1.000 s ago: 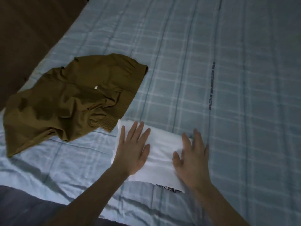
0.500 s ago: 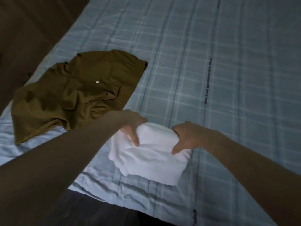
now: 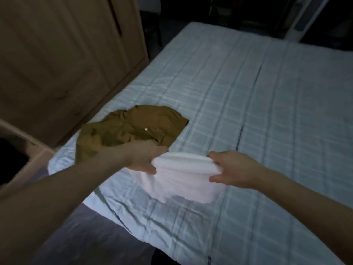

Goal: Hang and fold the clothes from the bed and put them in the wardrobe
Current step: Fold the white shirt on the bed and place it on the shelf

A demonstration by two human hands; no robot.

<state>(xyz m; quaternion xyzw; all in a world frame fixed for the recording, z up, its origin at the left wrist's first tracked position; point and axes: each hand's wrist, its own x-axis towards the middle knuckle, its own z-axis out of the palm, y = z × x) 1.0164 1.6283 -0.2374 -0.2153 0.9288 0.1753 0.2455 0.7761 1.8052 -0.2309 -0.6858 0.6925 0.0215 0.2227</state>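
A folded white garment (image 3: 183,176) hangs just above the bed's near left part, its lower edge sagging over the cover. My left hand (image 3: 145,159) grips its left end, thumb below and fingers on top. My right hand (image 3: 231,169) grips its right end the same way. Behind my left hand an olive-brown garment (image 3: 133,129) lies crumpled on the bed (image 3: 248,102), which has a pale blue checked cover. The wooden wardrobe (image 3: 63,54) stands along the bed's left side, its doors closed.
A pale box-like edge with a dark opening (image 3: 23,150) stands at the far left, close to the bed's corner. Dark floor shows below the bed's near edge. A white frame (image 3: 298,22) stands beyond the bed's far end.
My hands went from pressing flat on the white garment to gripping its ends and lifting it off the bed. The view has tilted up and now takes in the wardrobe.
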